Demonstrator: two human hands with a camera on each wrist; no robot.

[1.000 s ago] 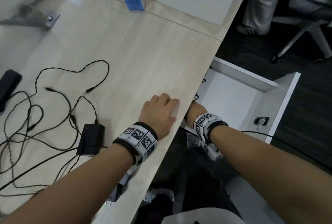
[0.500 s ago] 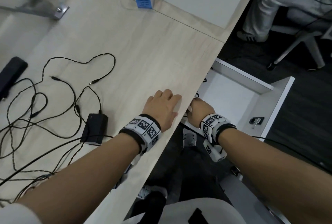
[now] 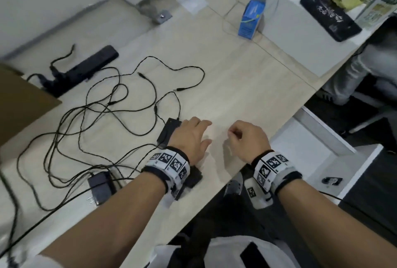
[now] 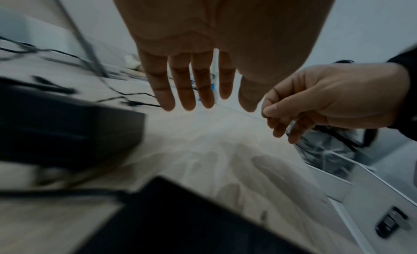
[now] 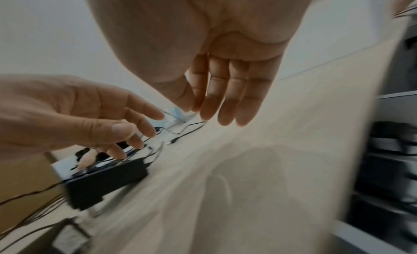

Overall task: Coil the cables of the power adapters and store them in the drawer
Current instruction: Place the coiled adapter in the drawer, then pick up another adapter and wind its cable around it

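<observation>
Both bare forearms reach in from the bottom of the head view, each wrist wrapped in a white band printed with black square markers. The left hand [image 3: 191, 137] sits at frame centre, palm down, fingers straight and slightly spread. Just right of it, apart, the right hand [image 3: 247, 139] hovers, fingers loosely curled, holding nothing.

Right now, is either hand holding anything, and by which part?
Nothing is held. The left hand hovers open by an adapter; the right hand hangs loosely curled and empty above the desk.
</observation>
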